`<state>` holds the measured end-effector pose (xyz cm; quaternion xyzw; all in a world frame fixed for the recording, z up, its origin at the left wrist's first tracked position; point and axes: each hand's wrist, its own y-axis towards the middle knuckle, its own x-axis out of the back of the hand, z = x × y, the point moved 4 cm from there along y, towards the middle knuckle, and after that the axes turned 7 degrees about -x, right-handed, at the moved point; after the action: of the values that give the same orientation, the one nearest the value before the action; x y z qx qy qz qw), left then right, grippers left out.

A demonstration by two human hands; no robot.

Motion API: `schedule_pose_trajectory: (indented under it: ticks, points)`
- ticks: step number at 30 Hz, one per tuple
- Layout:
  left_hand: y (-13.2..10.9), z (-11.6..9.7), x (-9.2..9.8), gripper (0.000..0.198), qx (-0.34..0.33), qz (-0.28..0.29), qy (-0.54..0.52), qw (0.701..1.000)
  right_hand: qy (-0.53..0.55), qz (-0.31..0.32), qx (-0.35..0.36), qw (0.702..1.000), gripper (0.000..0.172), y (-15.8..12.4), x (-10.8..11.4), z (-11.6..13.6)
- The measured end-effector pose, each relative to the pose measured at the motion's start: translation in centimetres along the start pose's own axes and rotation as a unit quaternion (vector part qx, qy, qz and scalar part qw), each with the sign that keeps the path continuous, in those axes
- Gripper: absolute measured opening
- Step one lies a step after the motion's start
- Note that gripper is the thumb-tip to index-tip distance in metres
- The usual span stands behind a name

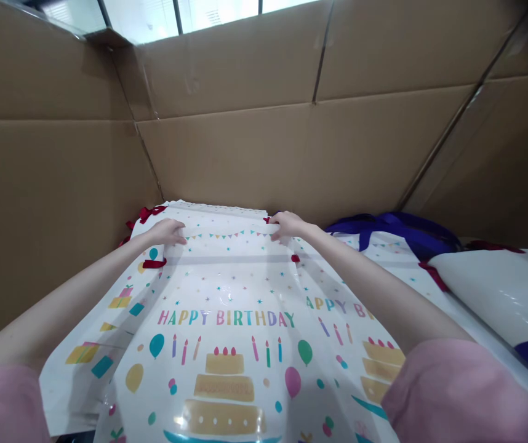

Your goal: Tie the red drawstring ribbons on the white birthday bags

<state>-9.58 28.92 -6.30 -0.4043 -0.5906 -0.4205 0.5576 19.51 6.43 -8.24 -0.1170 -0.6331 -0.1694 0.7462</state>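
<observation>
A large white gift bag [229, 280] printed with "HAPPY BIRTHDAY", a tiered cake, candles and balloons lies flat in front of me. My left hand [168, 232] is closed on its far left edge, fingers and thumb bent over the print. Level with it, my right hand [288, 225] grips the far right edge in the same way. A red ribbon [154, 263] shows at the bag's left side, with a smaller red piece [295, 258] at the right. Other such bags, one with gift prints [120, 301], lie under and beside it.
Tall cardboard walls [245, 154] of a big box stand behind and to the left. Purple straps [397, 227] lie at the right, near a glossy white bag [490, 289]. Windows [218, 13] show above the box's rim.
</observation>
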Motion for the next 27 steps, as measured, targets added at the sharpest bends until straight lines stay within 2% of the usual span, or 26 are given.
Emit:
schedule_pose_trajectory:
  ticks: [6, 10, 13, 16, 18, 20, 22, 24, 25, 27]
  points:
    - [0.8, -0.1, 0.3, 0.024, -0.006, 0.013, -0.017, 1.000, -0.008, 0.007, -0.010, 1.000, 0.024, 0.3, 0.5, 0.0]
    - [1.2, -0.2, 0.3, 0.020, -0.015, 0.042, -0.037, 0.998, -0.025, 0.026, -0.014, 0.999, 0.018, 0.6, 0.5, 0.0]
    - [1.2, -0.1, 0.2, 0.020, -0.017, 0.025, -0.037, 0.999, -0.023, 0.033, -0.011, 0.999, 0.022, 0.7, 0.6, -0.2]
    - [0.6, 0.1, -0.2, 0.019, -0.033, -0.032, -0.026, 0.999, -0.054, -0.007, 0.002, 0.999, 0.042, 0.2, 0.7, 0.5]
    - [0.1, 0.1, -0.7, 0.019, -0.033, -0.067, -0.015, 0.997, -0.082, -0.076, 0.023, 0.994, 0.054, -0.5, 0.7, 2.4]
    - [-0.2, -0.1, -1.3, 0.019, -0.013, -0.097, -0.001, 0.995, -0.083, -0.148, 0.084, 0.982, 0.045, -1.5, 0.0, 6.0]
    - [-0.4, -0.7, -1.8, 0.023, 0.013, -0.127, 0.014, 0.992, -0.067, -0.144, 0.193, 0.968, 0.031, -2.6, -1.9, 10.9]
    - [-0.6, -1.4, -1.8, 0.027, 0.022, -0.165, 0.023, 0.986, -0.053, -0.122, 0.294, 0.946, 0.032, -3.6, -4.3, 15.5]
    - [-0.9, -1.7, -1.7, 0.030, 0.023, -0.191, 0.022, 0.981, -0.052, -0.123, 0.329, 0.935, 0.036, -3.9, -5.4, 17.4]
    - [-2.1, -1.8, -1.3, 0.037, 0.031, -0.252, 0.011, 0.967, -0.053, -0.128, 0.342, 0.930, 0.045, -3.9, -7.5, 19.6]
